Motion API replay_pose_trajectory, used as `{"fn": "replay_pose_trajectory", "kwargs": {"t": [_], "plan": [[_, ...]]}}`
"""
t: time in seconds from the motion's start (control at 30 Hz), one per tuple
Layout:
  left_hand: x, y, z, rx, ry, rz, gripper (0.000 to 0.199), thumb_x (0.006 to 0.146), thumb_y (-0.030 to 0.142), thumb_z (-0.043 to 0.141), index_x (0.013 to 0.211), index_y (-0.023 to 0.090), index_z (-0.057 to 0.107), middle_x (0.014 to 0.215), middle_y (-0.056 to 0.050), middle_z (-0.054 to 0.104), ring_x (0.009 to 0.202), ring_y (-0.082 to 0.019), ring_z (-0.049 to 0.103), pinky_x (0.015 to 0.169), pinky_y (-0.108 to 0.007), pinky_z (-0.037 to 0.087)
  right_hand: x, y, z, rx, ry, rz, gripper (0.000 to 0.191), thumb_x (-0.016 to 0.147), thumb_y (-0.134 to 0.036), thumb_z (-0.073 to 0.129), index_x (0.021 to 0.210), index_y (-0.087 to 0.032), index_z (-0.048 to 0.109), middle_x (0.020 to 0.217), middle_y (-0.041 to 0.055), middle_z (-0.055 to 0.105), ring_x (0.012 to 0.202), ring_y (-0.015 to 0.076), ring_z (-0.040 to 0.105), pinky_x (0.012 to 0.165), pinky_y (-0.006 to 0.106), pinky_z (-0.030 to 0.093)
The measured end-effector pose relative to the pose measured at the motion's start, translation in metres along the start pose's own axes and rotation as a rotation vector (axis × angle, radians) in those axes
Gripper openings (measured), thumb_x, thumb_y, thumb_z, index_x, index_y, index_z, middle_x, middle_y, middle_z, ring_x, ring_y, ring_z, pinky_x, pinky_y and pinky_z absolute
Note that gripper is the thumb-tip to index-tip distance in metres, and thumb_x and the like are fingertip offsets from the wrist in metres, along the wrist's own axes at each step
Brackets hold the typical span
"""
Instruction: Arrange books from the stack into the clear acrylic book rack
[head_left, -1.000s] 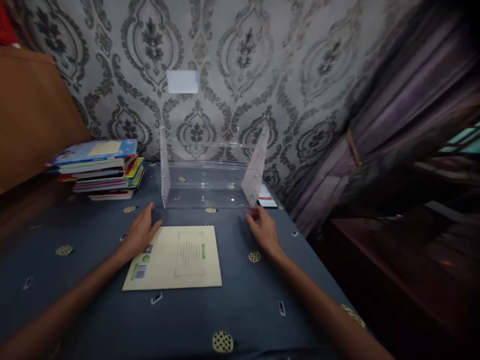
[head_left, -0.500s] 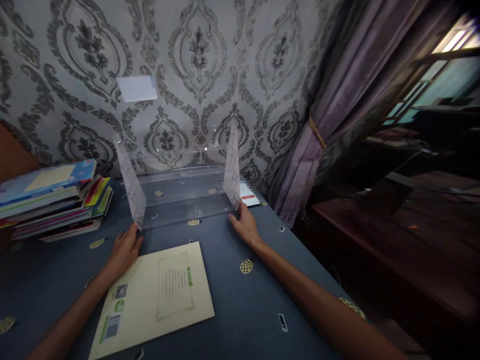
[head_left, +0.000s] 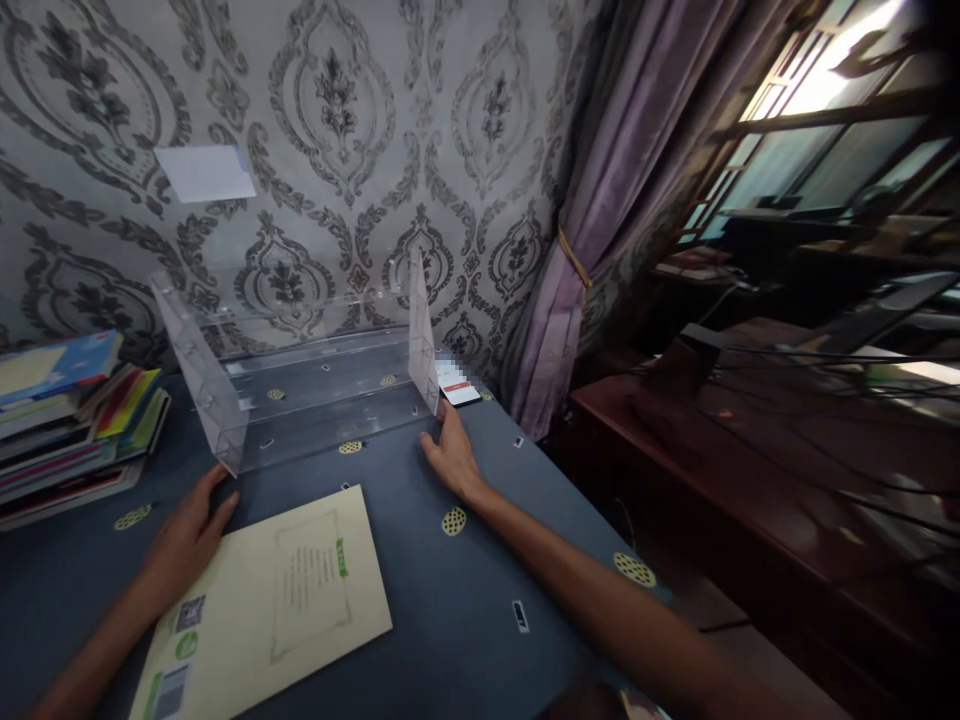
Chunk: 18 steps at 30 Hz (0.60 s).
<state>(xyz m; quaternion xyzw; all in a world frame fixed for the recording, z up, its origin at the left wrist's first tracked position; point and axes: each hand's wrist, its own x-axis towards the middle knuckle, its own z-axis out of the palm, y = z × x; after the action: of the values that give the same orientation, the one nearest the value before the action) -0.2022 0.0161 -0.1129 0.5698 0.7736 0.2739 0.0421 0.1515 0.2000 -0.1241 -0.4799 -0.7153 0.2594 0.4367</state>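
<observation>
A clear plastic rack (head_left: pixel 328 441) with two upright side panels stands on the dark blue patterned tablecloth (head_left: pixel 420 560), close to the wall. My left hand (head_left: pixel 184 535) is at its left front corner, fingertips partly hidden behind the panel's lower edge and thumb held apart. At the right front corner, my right hand (head_left: pixel 452 455) has its fingers against the outer side of the panel, with the thumb in front of it. Below the rack lies a cream-coloured book (head_left: pixel 300 590), back cover up, with its left edge beside my left forearm.
A pile of books (head_left: pixel 75 420) stands on the left. Behind the rack's right panel lies a phone-like item (head_left: pixel 459 388), partly blurred out. A purple curtain (head_left: pixel 559 330) hangs past the table's right edge. Farther right is a dark red desk (head_left: pixel 720 460) with cables.
The view has turned to the right, so everything appears farther left and more of the desk shows. Both hands remain at the rack's front corners.
</observation>
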Motion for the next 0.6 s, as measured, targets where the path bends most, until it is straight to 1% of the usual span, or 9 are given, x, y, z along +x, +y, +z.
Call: {"fn": "replay_pose_trajectory", "kwargs": {"t": [0.07, 0.1, 0.2, 0.23, 0.3, 0.4, 0.47, 0.53, 0.6], "plan": [[-0.016, -0.002, -0.005, -0.005, 0.008, -0.025, 0.063, 0.09, 0.06, 0.037, 0.137, 0.019, 0.049, 0.131, -0.013, 0.067, 0.117, -0.033, 0.065, 0.1, -0.047, 0.053, -0.014, -0.01, -0.001, -0.01, -0.004, -0.003, 0.057, 0.082, -0.024, 0.057, 0.138, -0.016, 0.045, 0.13, 0.0156, 0.057, 0.122, 0.0297, 0.055, 0.107, 0.049, 0.045], [-0.024, -0.004, -0.008, -0.007, 0.01, -0.033, 0.062, 0.091, 0.061, 0.039, 0.136, 0.021, 0.05, 0.129, -0.012, 0.068, 0.113, -0.033, 0.067, 0.096, -0.047, 0.055, -0.022, -0.017, -0.002, -0.013, -0.034, -0.028, 0.05, 0.084, -0.024, 0.056, 0.133, -0.017, 0.049, 0.125, 0.0143, 0.058, 0.118, 0.0289, 0.056, 0.105, 0.049, 0.047], [-0.049, -0.005, -0.012, -0.013, 0.026, -0.051, 0.058, 0.091, 0.062, 0.04, 0.133, 0.024, 0.054, 0.126, -0.011, 0.069, 0.109, -0.034, 0.069, 0.09, -0.047, 0.058, -0.045, -0.046, -0.002, 0.015, -0.237, -0.208, 0.03, 0.091, -0.023, 0.05, 0.12, -0.019, 0.056, 0.114, 0.0112, 0.061, 0.108, 0.0253, 0.06, 0.099, 0.044, 0.05], [-0.055, -0.003, -0.012, -0.016, 0.027, -0.054, 0.057, 0.092, 0.062, 0.039, 0.132, 0.024, 0.055, 0.127, -0.012, 0.069, 0.111, -0.034, 0.068, 0.09, -0.047, 0.058, -0.051, -0.056, -0.001, 0.03, -0.324, -0.27, 0.028, 0.093, -0.022, 0.05, 0.12, -0.019, 0.056, 0.116, 0.0112, 0.061, 0.11, 0.0245, 0.06, 0.1, 0.043, 0.05], [-0.063, 0.005, -0.012, -0.024, 0.031, -0.062, 0.055, 0.093, 0.06, 0.038, 0.13, 0.024, 0.056, 0.128, -0.012, 0.068, 0.114, -0.034, 0.067, 0.092, -0.048, 0.057, -0.061, -0.072, 0.001, 0.028, -0.485, -0.365, 0.032, 0.094, -0.024, 0.053, 0.127, -0.02, 0.054, 0.128, 0.0129, 0.057, 0.124, 0.0253, 0.055, 0.105, 0.043, 0.047], [-0.065, 0.022, -0.01, -0.05, 0.046, -0.063, 0.05, 0.093, 0.055, 0.039, 0.125, 0.022, 0.058, 0.124, -0.013, 0.069, 0.112, -0.033, 0.067, 0.092, -0.048, 0.057, -0.066, -0.08, 0.005, -0.024, -0.648, -0.428, 0.04, 0.095, -0.026, 0.057, 0.134, -0.018, 0.051, 0.137, 0.0156, 0.053, 0.137, 0.0276, 0.045, 0.11, 0.046, 0.043], [-0.065, 0.035, -0.009, -0.074, 0.055, -0.057, 0.047, 0.092, 0.051, 0.039, 0.122, 0.02, 0.058, 0.121, -0.013, 0.07, 0.109, -0.032, 0.068, 0.092, -0.048, 0.056, -0.065, -0.076, 0.007, -0.042, -0.683, -0.44, 0.041, 0.095, -0.023, 0.055, 0.134, -0.015, 0.052, 0.135, 0.0168, 0.055, 0.136, 0.0271, 0.047, 0.111, 0.045, 0.043], [-0.064, 0.045, -0.008, -0.087, 0.043, -0.047, 0.046, 0.091, 0.046, 0.038, 0.121, 0.018, 0.058, 0.119, -0.013, 0.07, 0.107, -0.03, 0.068, 0.093, -0.046, 0.056, -0.064, -0.071, 0.009, -0.066, -0.667, -0.444, 0.04, 0.095, -0.02, 0.053, 0.134, -0.015, 0.053, 0.135, 0.0169, 0.056, 0.134, 0.0265, 0.048, 0.11, 0.045, 0.043], [-0.064, 0.052, -0.008, -0.083, 0.03, -0.025, 0.045, 0.093, 0.042, 0.036, 0.123, 0.017, 0.058, 0.119, -0.012, 0.069, 0.109, -0.028, 0.066, 0.097, -0.045, 0.053, -0.065, -0.072, 0.01, -0.133, -0.618, -0.461, 0.037, 0.095, -0.017, 0.052, 0.131, -0.014, 0.056, 0.136, 0.0175, 0.057, 0.134, 0.0281, 0.049, 0.111, 0.049, 0.042]]}}
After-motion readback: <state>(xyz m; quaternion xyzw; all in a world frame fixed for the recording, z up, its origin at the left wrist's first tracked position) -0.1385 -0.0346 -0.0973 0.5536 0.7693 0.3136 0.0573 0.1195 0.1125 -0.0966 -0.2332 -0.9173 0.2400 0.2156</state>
